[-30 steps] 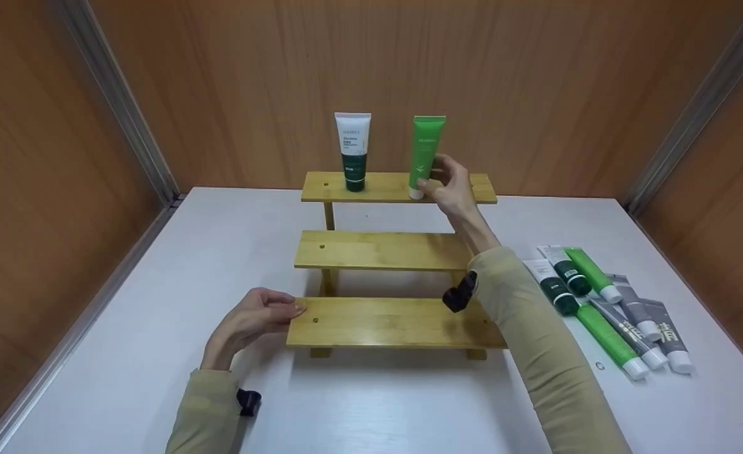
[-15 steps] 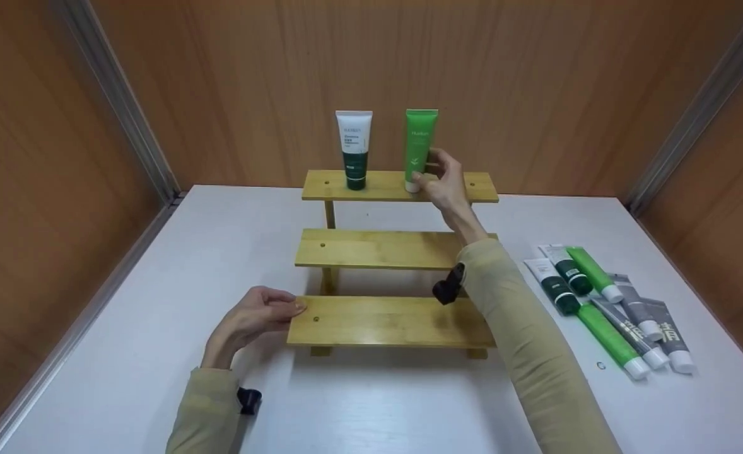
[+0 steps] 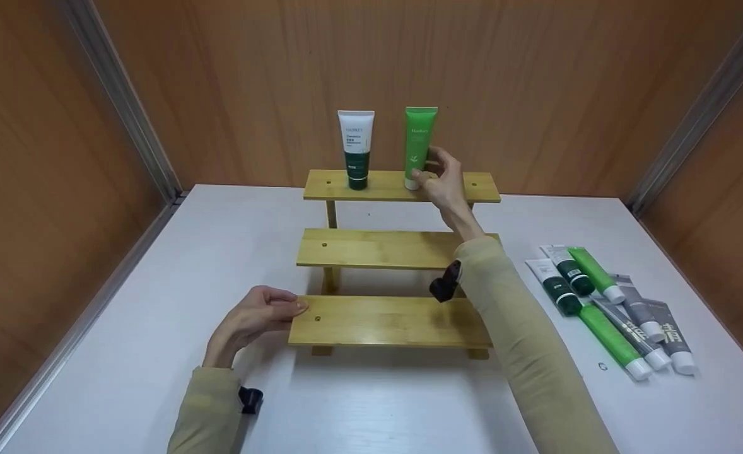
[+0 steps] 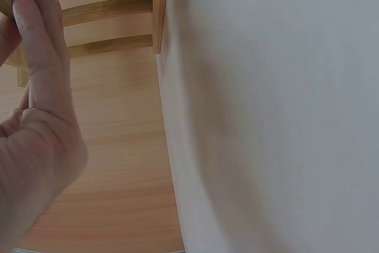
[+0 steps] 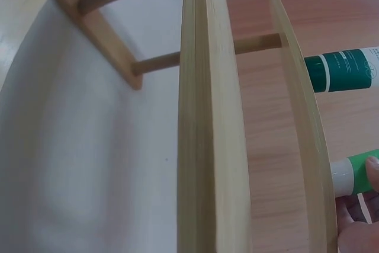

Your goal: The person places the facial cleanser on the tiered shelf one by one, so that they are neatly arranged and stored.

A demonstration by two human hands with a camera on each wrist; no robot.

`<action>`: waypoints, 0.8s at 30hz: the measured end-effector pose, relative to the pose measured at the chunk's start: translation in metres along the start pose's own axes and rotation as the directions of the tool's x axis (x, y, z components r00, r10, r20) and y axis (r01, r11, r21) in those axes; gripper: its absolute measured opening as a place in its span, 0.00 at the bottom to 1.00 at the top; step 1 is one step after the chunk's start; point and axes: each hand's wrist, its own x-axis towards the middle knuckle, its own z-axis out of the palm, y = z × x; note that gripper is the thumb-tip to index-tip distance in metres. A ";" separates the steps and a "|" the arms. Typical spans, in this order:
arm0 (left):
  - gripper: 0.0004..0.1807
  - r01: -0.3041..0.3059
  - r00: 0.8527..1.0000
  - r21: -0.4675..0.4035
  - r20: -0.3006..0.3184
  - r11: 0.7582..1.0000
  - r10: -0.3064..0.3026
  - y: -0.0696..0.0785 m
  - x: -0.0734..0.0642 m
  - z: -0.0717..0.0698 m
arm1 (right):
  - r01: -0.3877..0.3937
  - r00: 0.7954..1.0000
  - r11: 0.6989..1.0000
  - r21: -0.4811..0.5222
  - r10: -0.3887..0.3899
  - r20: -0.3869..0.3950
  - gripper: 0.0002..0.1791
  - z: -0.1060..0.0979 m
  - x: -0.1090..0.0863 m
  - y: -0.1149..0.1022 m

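Observation:
On the top tier of a three-tier wooden display shelf (image 3: pixel 359 320), a green squeeze tube (image 3: pixel 419 135) stands upright on its white cap. My right hand (image 3: pixel 447 186) holds the tube low down, thumb in front and fingers behind. In the right wrist view the tube's white cap (image 5: pixel 342 178) meets the top board. A white and dark-green tube (image 3: pixel 357 148) stands to its left on the same tier. My left hand (image 3: pixel 251 321) grips the left end of the lowest board between thumb and fingers; the left wrist view shows its fingers (image 4: pixel 44 57) extended along the board end.
Right of the shelf, several tubes lie in a loose group on the white table (image 3: pixel 233 239), among them a green tube (image 3: pixel 614 340) and a grey tube (image 3: pixel 669 337). A small ring-like bit (image 3: pixel 602 366) lies nearby. Wooden panels (image 3: pixel 371 75) enclose the back and sides.
My right hand has shifted the green tube slightly left and back on the top tier, toward the white and dark-green tube. My left hand keeps its hold on the lowest board.

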 end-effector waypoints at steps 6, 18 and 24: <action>0.28 -0.002 1.000 0.004 0.009 1.000 0.002 0.001 -0.001 0.000 | 0.006 1.000 1.000 0.004 -0.006 -0.002 0.27 0.000 0.000 0.000; 0.29 -0.006 1.000 -0.042 0.019 0.999 0.007 0.002 0.000 0.003 | 0.011 1.000 1.000 -0.001 -0.011 0.015 0.27 -0.004 -0.003 0.000; 0.28 -0.010 0.999 -0.049 0.029 0.999 0.012 0.001 -0.002 0.002 | 0.026 1.000 1.000 0.014 -0.026 0.011 0.29 -0.009 -0.007 0.001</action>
